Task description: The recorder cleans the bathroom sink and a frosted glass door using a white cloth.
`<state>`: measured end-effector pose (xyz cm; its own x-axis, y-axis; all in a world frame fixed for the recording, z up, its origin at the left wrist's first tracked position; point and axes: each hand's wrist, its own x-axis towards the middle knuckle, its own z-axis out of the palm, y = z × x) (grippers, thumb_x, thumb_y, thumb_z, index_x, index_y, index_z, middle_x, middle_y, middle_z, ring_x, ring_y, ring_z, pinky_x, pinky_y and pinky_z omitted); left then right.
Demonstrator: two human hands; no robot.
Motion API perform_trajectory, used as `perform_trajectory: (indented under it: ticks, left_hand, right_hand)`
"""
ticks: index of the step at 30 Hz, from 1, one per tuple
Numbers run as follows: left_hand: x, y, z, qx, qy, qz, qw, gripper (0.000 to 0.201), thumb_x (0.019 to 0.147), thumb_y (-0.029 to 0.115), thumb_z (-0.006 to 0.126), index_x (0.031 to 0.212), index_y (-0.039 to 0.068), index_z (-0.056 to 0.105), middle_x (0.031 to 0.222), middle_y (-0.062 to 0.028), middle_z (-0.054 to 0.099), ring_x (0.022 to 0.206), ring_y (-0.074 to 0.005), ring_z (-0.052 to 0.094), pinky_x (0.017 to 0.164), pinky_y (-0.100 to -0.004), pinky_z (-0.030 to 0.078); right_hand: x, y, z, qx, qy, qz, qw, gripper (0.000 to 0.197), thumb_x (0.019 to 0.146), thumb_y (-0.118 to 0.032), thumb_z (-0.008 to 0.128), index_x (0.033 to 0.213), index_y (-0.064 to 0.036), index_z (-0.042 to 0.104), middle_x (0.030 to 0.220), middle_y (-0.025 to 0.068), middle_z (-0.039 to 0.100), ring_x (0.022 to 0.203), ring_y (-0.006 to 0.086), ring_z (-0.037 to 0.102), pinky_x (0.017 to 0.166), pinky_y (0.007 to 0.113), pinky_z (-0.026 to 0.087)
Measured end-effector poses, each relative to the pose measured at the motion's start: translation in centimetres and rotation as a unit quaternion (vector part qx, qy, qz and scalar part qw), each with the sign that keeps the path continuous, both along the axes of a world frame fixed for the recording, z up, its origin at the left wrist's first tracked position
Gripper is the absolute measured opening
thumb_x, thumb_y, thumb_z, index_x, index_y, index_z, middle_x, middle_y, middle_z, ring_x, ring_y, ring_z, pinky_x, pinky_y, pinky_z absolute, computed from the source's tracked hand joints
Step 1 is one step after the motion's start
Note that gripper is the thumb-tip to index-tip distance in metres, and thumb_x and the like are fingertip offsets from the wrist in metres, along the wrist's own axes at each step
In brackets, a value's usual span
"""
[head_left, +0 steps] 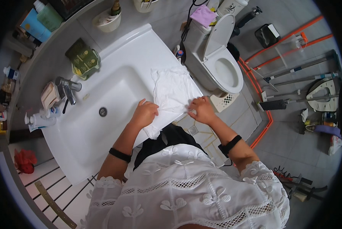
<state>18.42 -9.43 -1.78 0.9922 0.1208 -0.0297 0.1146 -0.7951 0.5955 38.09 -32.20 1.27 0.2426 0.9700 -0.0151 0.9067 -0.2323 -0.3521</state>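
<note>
A white cloth (171,88) lies spread and wrinkled on the flat right side of the white washbasin (142,38). Part of it hangs in a bunch over the front edge, close to my body. At the cloth's left edge is my left hand (145,113), its fingers curled in against the fabric. My right hand (202,109) is at the lower right corner, thumb and fingers closed on the cloth's edge. The fingertips of both hands are partly hidden.
A chrome tap (67,89), pump bottles (41,120) and a green tissue pack (81,59) stand along the basin's left. A toilet (224,72) with its lid raised is at the right. Mops and brushes (300,91) lean by orange pipes (268,114).
</note>
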Motion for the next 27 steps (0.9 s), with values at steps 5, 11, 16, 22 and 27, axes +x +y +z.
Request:
perform_trajectory:
  ticks: [5, 11, 16, 22, 27]
  left_hand:
    - [3.3, -0.9, 0.9, 0.046, -0.044, 0.024, 0.998, 0.033, 0.073, 0.002, 0.054, 0.105, 0.010, 0.059, 0.124, -0.0065, 0.052, 0.115, -0.0216, 0.046, 0.103, -0.0418, 0.028]
    - [7.0, -1.1, -1.1, 0.141, -0.017, 0.156, 0.977, 0.045, 0.081, 0.012, 0.055, 0.126, 0.007, 0.046, 0.138, -0.0097, 0.036, 0.122, -0.0239, 0.039, 0.098, -0.0415, 0.034]
    - [8.3, 0.0, -1.0, 0.109, -0.019, 0.214, 0.971, 0.038, 0.078, 0.016, 0.061, 0.114, 0.006, 0.053, 0.120, -0.0092, 0.050, 0.112, -0.0244, 0.047, 0.088, -0.0398, 0.042]
    - [11.9, 2.8, -1.6, 0.076, -0.070, 0.340, 0.935, 0.022, 0.077, 0.011, 0.064, 0.099, 0.011, 0.060, 0.095, -0.0060, 0.055, 0.086, -0.0229, 0.058, 0.070, -0.0348, 0.049]
    - [13.9, 4.0, -1.8, 0.013, 0.019, 0.387, 0.922, 0.015, 0.073, 0.015, 0.069, 0.085, 0.010, 0.060, 0.089, -0.0038, 0.055, 0.082, -0.0195, 0.059, 0.068, -0.0345, 0.048]
  right_hand:
    - [1.5, 5.1, -0.2, 0.016, 0.023, -0.073, 0.997, 0.029, 0.076, -0.023, 0.060, 0.101, -0.0080, 0.060, 0.103, 0.0098, 0.056, 0.100, 0.0264, 0.051, 0.092, 0.042, 0.034]
    - [2.6, 9.3, -4.1, 0.024, -0.106, -0.118, 0.987, 0.048, 0.088, -0.029, 0.048, 0.131, -0.0106, 0.041, 0.140, 0.0115, 0.034, 0.130, 0.0255, 0.031, 0.105, 0.049, 0.021]
    - [6.6, 7.5, -5.1, -0.007, -0.057, -0.247, 0.967, 0.053, 0.090, -0.032, 0.043, 0.138, -0.0127, 0.031, 0.145, 0.0094, 0.026, 0.135, 0.0250, 0.023, 0.106, 0.052, 0.016]
    - [8.6, 10.0, -5.3, 0.084, 0.074, -0.334, 0.936, 0.028, 0.079, -0.022, 0.061, 0.103, -0.0075, 0.058, 0.115, 0.0108, 0.054, 0.105, 0.0303, 0.050, 0.089, 0.043, 0.038]
    - [8.4, 11.5, -4.9, 0.107, 0.125, -0.385, 0.908, 0.013, 0.076, -0.016, 0.063, 0.084, -0.0066, 0.059, 0.090, 0.0139, 0.060, 0.085, 0.0314, 0.058, 0.073, 0.039, 0.045]
